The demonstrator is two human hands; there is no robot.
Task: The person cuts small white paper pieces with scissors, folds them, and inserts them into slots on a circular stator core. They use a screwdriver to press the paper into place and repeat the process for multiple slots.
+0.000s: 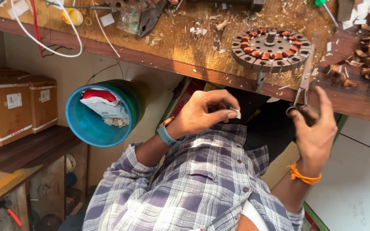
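- The left hand [202, 113], wrist bent and knuckles up, is curled nearly closed, pinching a small white slip [236, 112] between thumb and forefinger, just below the desk [180, 47] edge.
- The right hand [315, 128] is raised with its forefinger straight, and its other fingers hook the loops of the scissors [303, 85].
- The scissors stand nearly upright, long axis up and slightly right, blades pointing at the desk.
- Their tips reach the round stator [271, 49] lying flat near the desk edge.
- A blue bucket [97, 113] sits to the left, under the desk.
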